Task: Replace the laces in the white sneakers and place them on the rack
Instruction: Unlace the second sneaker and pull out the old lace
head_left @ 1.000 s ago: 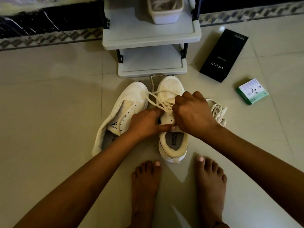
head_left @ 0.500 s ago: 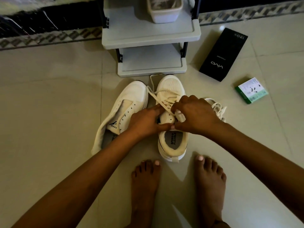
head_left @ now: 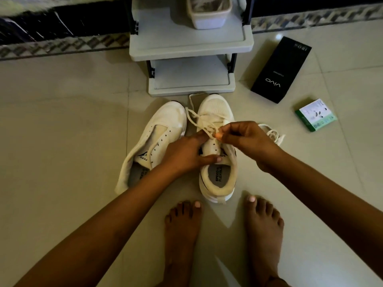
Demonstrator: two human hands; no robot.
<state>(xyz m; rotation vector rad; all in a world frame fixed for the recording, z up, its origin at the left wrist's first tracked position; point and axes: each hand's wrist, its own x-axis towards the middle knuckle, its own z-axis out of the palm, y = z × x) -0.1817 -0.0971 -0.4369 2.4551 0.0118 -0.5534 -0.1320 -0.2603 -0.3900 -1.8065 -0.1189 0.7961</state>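
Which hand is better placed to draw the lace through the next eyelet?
Right. The right hand already pinches the lace above the right sneaker, while the left hand steadies its tongue.

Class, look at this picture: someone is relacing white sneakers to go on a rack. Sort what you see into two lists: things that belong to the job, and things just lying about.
Belongs to the job:
right sneaker
left sneaker
lace, pinched by the right hand
left hand, steadying the right sneaker
loose lace
rack

Just lying about:
black box
green and white box
white tub on the rack
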